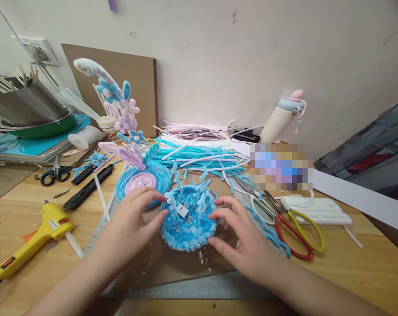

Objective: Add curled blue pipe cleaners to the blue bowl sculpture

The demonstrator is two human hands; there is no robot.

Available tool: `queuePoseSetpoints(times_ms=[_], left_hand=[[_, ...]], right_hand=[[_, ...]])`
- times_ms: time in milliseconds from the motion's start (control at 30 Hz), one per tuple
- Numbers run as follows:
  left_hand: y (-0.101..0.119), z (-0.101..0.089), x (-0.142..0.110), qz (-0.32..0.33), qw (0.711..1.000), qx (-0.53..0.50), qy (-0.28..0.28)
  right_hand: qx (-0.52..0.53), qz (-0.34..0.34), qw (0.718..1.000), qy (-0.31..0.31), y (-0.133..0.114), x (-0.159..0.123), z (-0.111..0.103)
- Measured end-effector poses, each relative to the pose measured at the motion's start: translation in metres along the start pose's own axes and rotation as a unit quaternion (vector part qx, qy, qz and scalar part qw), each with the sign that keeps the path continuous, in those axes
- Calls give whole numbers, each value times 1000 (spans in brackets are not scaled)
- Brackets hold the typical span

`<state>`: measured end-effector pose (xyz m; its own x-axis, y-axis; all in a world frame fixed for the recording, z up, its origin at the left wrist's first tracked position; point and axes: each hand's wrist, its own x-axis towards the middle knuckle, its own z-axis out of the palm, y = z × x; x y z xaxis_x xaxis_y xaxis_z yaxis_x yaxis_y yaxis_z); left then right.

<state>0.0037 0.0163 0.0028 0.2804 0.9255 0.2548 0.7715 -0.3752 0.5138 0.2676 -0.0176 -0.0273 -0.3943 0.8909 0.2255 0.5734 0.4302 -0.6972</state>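
Between my two hands is a round blue pipe-cleaner bowl [189,239] with a ruffled rim. Curled light-blue tendrils stand up from it, and a small white piece [182,210] shows in its hollow. My left hand [141,215] pinches the bowl's left edge with thumb and fingers. On the opposite edge, the fingertips and thumb of my right hand [234,228] press against it. Strings of clear beads [202,258] hang below the rim. Just behind stands a pipe-cleaner flower stem [131,118] on a coiled blue and pink base [123,180].
A yellow glue gun [50,224], black scissors [55,173] and a black cutter [88,188] lie at left. Bundles of pipe cleaners [199,156] are piled behind. To the right are red-and-yellow-handled scissors [294,239], a white power bank [317,210] and a tilted bottle [277,120].
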Motion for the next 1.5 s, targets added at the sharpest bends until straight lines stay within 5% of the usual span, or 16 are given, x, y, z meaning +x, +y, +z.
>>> queuePoseSetpoints(times_ms=[300, 500, 1100, 1500], left_hand=[[-3, 6, 14, -31, 996, -35, -73], [4, 12, 11, -32, 992, -92, -74], [2, 9, 0, -78, 987, -135, -48], [-5, 16, 10, -64, 995, -53, -48]], right_hand=[[-84, -85, 990, 77, -2, 0, 3], [-128, -187, 973, 44, -5, 0, 7], [-131, -188, 973, 44, -2, 0, 12], [-137, -203, 968, 52, 0, 1, 15]])
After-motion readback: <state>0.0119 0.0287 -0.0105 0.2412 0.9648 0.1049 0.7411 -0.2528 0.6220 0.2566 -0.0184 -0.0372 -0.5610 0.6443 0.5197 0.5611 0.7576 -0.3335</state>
